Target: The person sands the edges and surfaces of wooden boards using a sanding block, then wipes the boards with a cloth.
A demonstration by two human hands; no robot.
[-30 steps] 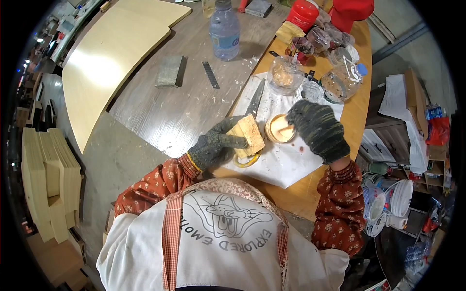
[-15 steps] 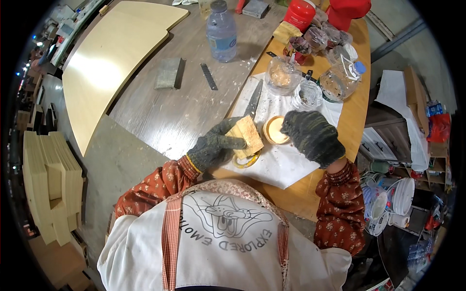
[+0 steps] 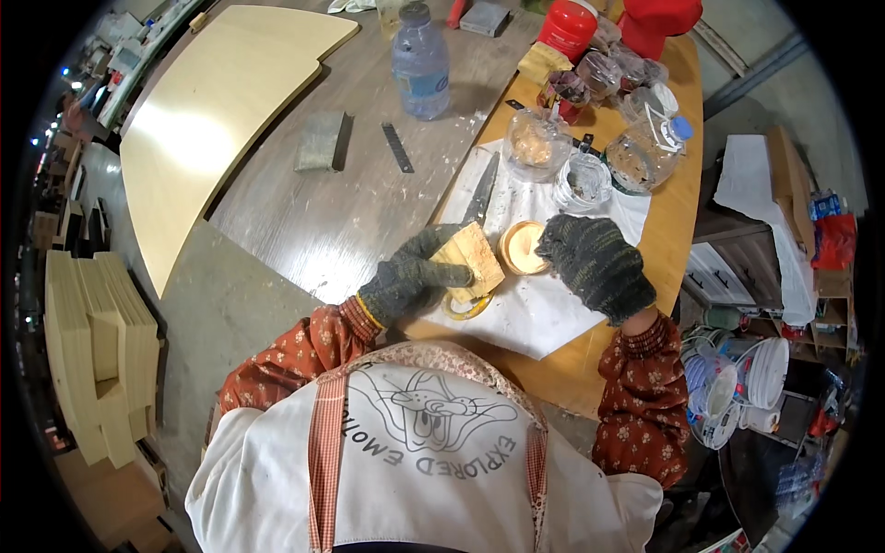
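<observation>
My left hand [image 3: 413,276], in a dark knitted glove, is closed round a flat tan block [image 3: 477,260] with a crusty, pale-smeared face. Just to its right stands a small round tub [image 3: 523,247] of cream-coloured paste. My right hand [image 3: 597,267], gloved alike, is closed at the tub's right rim; whatever its fingers pinch is hidden. Below the block a yellow ring-shaped item [image 3: 468,310] shows in part. A long tapering blade [image 3: 482,195] points away from the left glove. White paper [image 3: 562,318] lies under these things.
A water bottle [image 3: 421,74], a grey block [image 3: 321,141] and a dark strip [image 3: 397,147] stand or lie on the grey board. Clear jars [image 3: 583,182], a large plastic jug [image 3: 643,152] and red containers [image 3: 566,29] crowd the far right. A cream panel [image 3: 194,120] lies at left.
The tan block has tilted slightly and shifted a little to the right in my left hand. My right hand has moved slightly at the tub's rim; inside, the paste surface looks different.
</observation>
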